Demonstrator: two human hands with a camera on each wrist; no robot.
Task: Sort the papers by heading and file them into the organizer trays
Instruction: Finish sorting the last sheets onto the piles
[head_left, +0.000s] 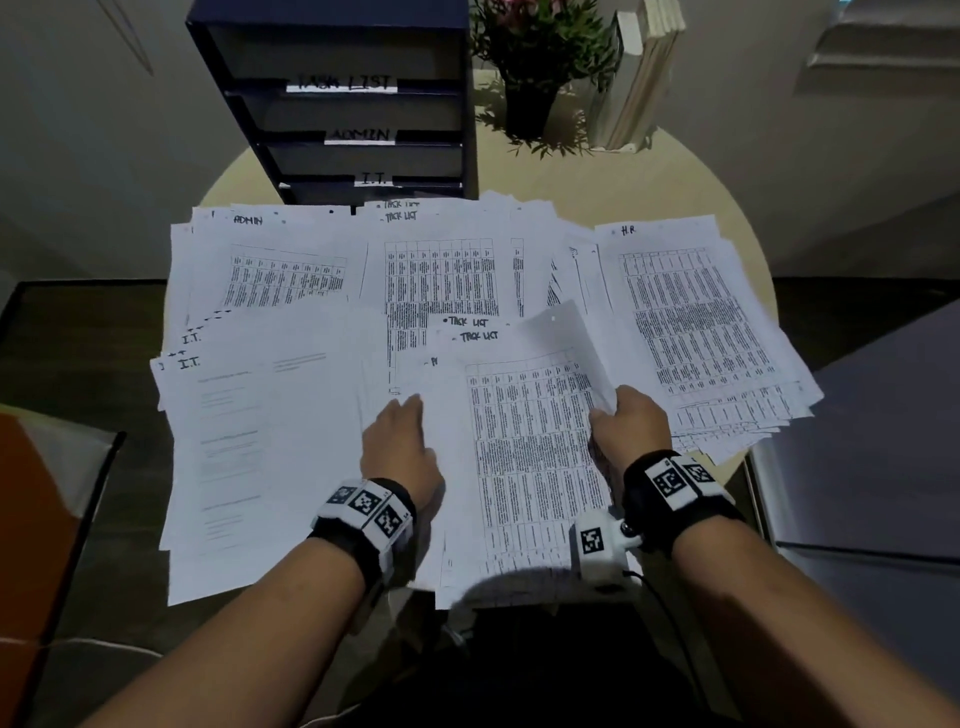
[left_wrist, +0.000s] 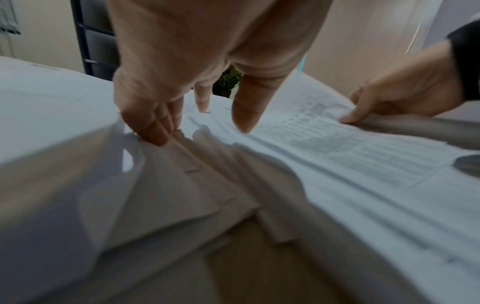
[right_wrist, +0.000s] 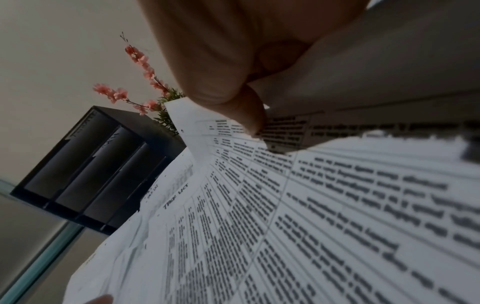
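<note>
Both hands work at the lower centre of the head view: the right hand (head_left: 631, 423) pinches the right edge of a lifted sheet (head_left: 566, 338), thumb on top as the right wrist view shows, while the left hand (head_left: 400, 441) lies flat, fingers straight and gripping nothing, on the unsorted stack (head_left: 519, 467) of papers. That stack, whose exposed pages are headed "TASK LIST", sits nearest the viewer. Sorted piles fan out across the round table (head_left: 623, 176): an ADMIN pile (head_left: 270, 260) at upper left, an I.T. pile (head_left: 234, 441) at lower left, a TASK LIST pile (head_left: 441, 260) at centre, an H.R. pile (head_left: 691, 312) at right. The dark organizer (head_left: 337, 104) stands at upper centre, its trays apparently unfilled, though their depths are too dim to be sure. To peel well, the left hand should pin the stack while the right lifts a single sheet only, reads its heading, and lays it squarely on the matching pile.
</note>
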